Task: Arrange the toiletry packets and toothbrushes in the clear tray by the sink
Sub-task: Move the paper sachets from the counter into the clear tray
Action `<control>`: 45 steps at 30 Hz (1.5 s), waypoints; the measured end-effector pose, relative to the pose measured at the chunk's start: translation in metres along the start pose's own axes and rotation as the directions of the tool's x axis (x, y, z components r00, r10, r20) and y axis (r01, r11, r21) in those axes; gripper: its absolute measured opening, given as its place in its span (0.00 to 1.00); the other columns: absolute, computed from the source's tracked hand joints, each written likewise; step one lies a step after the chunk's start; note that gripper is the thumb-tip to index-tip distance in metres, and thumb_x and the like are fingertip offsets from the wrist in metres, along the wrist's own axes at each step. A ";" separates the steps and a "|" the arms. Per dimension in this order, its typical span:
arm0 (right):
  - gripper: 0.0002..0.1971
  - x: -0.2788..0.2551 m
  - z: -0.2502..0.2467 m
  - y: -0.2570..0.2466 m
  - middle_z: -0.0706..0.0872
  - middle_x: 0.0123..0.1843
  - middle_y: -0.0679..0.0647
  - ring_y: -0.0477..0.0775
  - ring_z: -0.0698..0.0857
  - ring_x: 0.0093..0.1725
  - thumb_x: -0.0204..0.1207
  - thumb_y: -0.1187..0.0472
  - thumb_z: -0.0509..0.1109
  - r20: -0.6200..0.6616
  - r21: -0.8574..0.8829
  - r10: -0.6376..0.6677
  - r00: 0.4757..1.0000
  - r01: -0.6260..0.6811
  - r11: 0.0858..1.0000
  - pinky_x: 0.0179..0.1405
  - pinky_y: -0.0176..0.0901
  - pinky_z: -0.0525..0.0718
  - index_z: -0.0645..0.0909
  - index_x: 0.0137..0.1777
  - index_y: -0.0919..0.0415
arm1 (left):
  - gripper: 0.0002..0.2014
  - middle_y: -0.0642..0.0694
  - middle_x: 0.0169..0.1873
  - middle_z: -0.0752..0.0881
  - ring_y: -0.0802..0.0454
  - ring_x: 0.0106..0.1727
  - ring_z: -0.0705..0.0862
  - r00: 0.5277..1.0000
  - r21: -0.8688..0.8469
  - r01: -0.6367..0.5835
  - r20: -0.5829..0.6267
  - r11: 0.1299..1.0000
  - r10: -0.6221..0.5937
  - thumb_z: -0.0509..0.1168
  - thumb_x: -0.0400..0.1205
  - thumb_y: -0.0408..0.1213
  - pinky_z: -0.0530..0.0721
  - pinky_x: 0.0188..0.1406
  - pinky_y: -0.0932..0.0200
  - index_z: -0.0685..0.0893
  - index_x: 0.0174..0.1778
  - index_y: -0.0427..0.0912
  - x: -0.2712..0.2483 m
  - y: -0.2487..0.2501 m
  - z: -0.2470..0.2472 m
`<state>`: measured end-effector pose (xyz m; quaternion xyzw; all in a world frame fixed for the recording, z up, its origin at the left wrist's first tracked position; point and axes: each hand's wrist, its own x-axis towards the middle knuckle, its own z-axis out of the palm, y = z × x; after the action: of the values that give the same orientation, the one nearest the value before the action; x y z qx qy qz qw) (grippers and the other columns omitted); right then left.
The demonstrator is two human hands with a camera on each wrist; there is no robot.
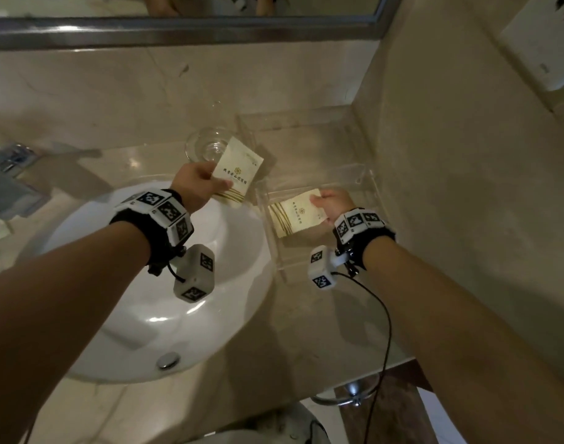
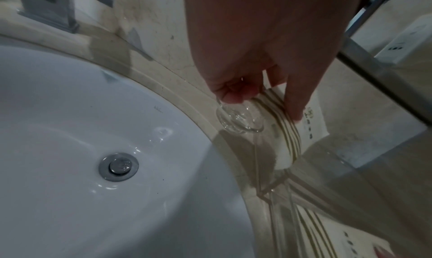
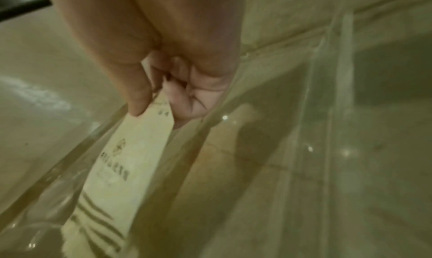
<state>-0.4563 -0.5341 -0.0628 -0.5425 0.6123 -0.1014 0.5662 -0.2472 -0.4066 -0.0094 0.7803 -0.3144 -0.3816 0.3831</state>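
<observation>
Left hand: pinches a packet above the counter, at 10 o'clock from the tray
Right hand: pinches a second packet inside the tray's near end
Glass: just beyond the left hand

White basin with metal drain, empty drinking glass behind it, faucet at left

The beige marble counter carries a clear tray beneath the right hand's fingers, a drinking glass just beyond the left fingers, and the white basin.
</observation>
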 end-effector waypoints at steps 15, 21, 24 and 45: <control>0.15 0.012 0.016 0.006 0.87 0.53 0.56 0.57 0.86 0.49 0.81 0.55 0.62 -0.296 -0.264 -0.083 0.951 0.001 0.964 0.43 0.42 0.81 0.84 0.57 0.64 | 0.04 0.47 0.34 0.85 0.49 0.42 0.83 1.000 0.005 -0.002 0.022 1.000 0.002 0.74 0.72 0.32 0.79 0.38 0.70 0.85 0.35 0.40 0.010 0.000 -0.002; 0.14 -0.023 0.002 -0.011 0.86 0.42 0.48 0.44 0.81 0.35 0.80 0.51 0.64 0.176 0.155 -0.183 0.967 0.156 0.976 0.28 0.33 0.75 0.81 0.59 0.57 | 0.06 0.42 0.39 0.86 0.47 0.43 0.85 0.979 0.027 -0.013 0.205 1.000 0.008 0.73 0.74 0.30 0.86 0.50 0.60 0.83 0.34 0.42 0.011 0.014 0.015; 0.03 -0.026 -0.003 -0.007 0.83 0.35 0.49 0.42 0.76 0.28 0.78 0.63 0.68 0.226 0.231 -0.220 0.949 0.167 0.959 0.20 0.28 0.71 0.83 0.47 0.56 | 0.05 0.46 0.37 0.86 0.53 0.39 0.84 0.963 -0.006 -0.015 0.269 1.000 0.016 0.72 0.74 0.28 0.85 0.34 0.73 0.83 0.36 0.40 0.009 0.019 0.026; 0.11 0.019 -0.060 0.038 0.83 0.39 0.60 0.56 0.80 0.36 0.80 0.61 0.63 -0.416 0.029 0.130 0.900 -0.130 0.991 0.37 0.47 0.79 0.84 0.49 0.69 | 0.10 0.48 0.32 0.82 0.54 0.33 0.79 0.991 -0.055 0.028 0.130 0.998 -0.021 0.65 0.80 0.32 0.73 0.34 0.64 0.78 0.33 0.46 0.017 0.004 0.037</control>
<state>-0.5209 -0.5635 -0.0822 -0.4662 0.7537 -0.1767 0.4282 -0.2703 -0.4351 -0.0276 0.7465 -0.3180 -0.4447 0.3793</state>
